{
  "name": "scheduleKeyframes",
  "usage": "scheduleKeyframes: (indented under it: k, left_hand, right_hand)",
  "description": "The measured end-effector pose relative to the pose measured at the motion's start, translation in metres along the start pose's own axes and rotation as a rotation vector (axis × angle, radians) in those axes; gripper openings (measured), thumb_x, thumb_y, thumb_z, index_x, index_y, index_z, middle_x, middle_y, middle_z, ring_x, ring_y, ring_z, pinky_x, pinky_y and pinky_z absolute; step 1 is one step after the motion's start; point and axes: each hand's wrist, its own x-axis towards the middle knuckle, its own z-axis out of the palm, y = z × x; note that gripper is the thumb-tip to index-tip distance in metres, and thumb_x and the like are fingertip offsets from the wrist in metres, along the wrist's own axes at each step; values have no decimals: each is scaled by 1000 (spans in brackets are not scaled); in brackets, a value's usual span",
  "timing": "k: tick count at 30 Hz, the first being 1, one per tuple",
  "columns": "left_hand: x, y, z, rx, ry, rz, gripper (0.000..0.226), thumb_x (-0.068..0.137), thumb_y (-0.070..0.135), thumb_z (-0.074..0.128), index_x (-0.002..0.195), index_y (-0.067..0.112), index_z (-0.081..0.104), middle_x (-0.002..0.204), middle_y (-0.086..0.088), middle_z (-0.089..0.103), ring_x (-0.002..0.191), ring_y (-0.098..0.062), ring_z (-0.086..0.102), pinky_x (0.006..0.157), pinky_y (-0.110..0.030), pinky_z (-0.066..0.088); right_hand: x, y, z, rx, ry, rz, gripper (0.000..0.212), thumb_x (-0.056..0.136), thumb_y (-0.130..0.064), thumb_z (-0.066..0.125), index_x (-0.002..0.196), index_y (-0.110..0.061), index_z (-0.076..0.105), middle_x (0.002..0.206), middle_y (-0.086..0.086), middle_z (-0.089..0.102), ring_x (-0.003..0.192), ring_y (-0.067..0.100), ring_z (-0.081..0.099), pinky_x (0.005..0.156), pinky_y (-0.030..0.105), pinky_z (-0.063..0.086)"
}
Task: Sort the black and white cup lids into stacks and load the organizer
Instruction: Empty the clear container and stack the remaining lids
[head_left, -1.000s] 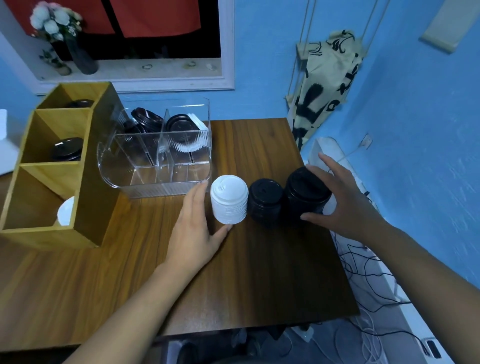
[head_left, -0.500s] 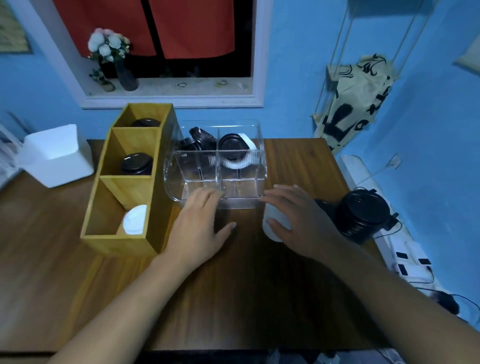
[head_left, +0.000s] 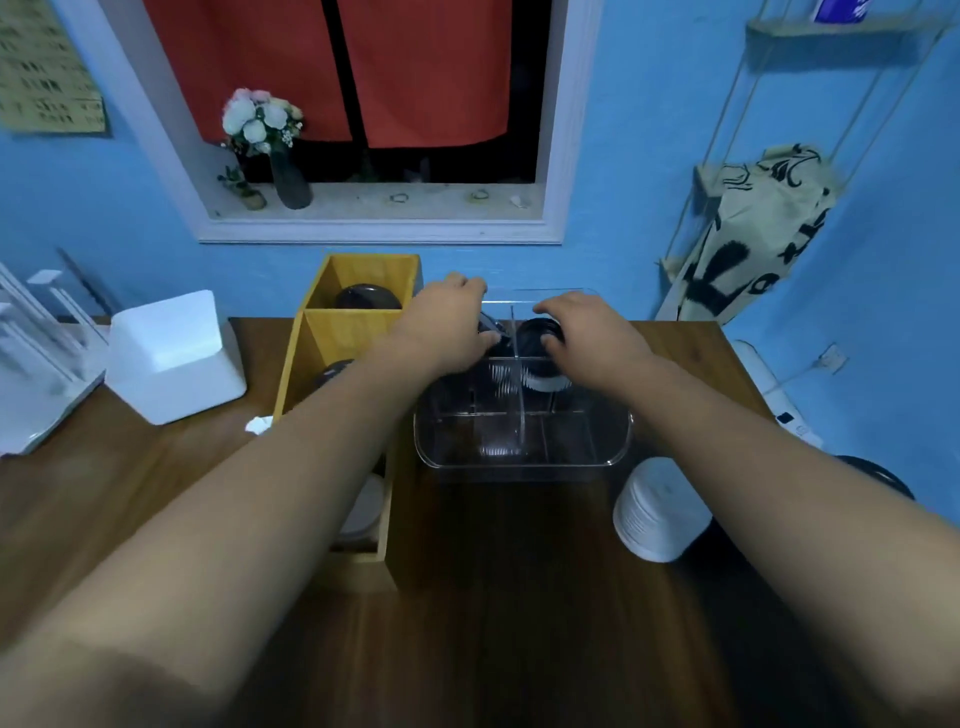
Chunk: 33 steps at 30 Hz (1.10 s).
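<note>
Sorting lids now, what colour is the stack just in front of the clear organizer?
The stack is white; head view.

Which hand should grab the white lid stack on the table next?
Right, probably. The stack of white plastic lids stands by the right forearm, at the near right corner of the clear plastic organizer. The left hand reaches over its far left compartment.

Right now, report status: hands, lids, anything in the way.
Both hands inside clear organizer, rear compartments. Right hand grips black lid stack; left hand grip unclear. White lid stack on table. No obstruction seen.
</note>
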Motion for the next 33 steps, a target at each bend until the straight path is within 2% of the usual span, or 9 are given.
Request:
scheduleKeyframes:
  k: [3,6,9,13,16,18,25,29,33]
  left_hand:
    - [29,-4,2,70,-145,-11,71,89,59,67,139,11,48,134,-15,54,120,-35,55,92,-42,47]
    - [46,-6,11,121,-252,-4,71,85,64,69,129,11,51,126,-14,56,114,-33,55,81,-37,43]
    - [54,-8,18,140,-256,0,66,80,65,73,114,13,52,114,-12,58,102,-32,55,76,-37,42]
    - [53,-6,17,127,-210,-29,60,77,62,77,99,14,48,90,-5,50,86,-27,51,68,-36,41]
    - [45,-5,12,102,-160,-63,60,75,59,78,100,14,48,84,-2,44,84,-27,51,66,-35,40]
    - [37,-7,6,81,-115,-73,60,75,58,77,104,14,48,90,-3,45,86,-27,51,67,-34,40]
    - [-31,-1,-21,-68,69,-55,69,73,58,78,120,15,51,110,-2,50,93,-22,52,75,-33,49]
    - [-109,13,-20,-270,155,-18,70,71,53,84,124,23,50,112,8,48,97,-11,52,72,-15,46]
    - [-184,29,16,-367,107,-3,81,68,57,84,133,31,44,124,17,43,107,-2,47,79,-10,39]
  right_hand:
    - [24,5,2,-99,-133,82,48,99,-28,53,146,-19,48,144,11,53,136,37,39,106,50,44]
    - [38,5,5,-212,-228,79,37,97,-32,57,133,-21,58,128,10,61,123,34,47,94,48,51]
    - [45,3,10,-240,-240,68,29,94,-32,62,122,-22,61,117,6,63,114,29,52,85,43,51]
    - [51,4,16,-202,-231,59,21,91,-23,62,111,-21,55,109,4,61,104,26,49,81,42,46]
    - [49,6,13,-110,-123,52,14,88,-19,61,98,-26,53,96,-1,59,98,27,56,74,36,41]
    - [42,6,6,-70,-18,46,10,90,-18,58,96,-26,56,90,0,57,91,30,58,71,34,39]
    - [-16,1,-30,249,328,66,13,91,-22,65,94,-30,55,95,-4,64,94,19,56,79,42,50]
    - [-101,-25,-26,369,461,134,17,89,-18,66,94,-31,57,97,-5,55,82,5,52,71,26,48]
    - [-198,-47,24,312,473,75,26,75,-3,76,90,-21,66,95,-12,58,92,8,52,78,18,43]
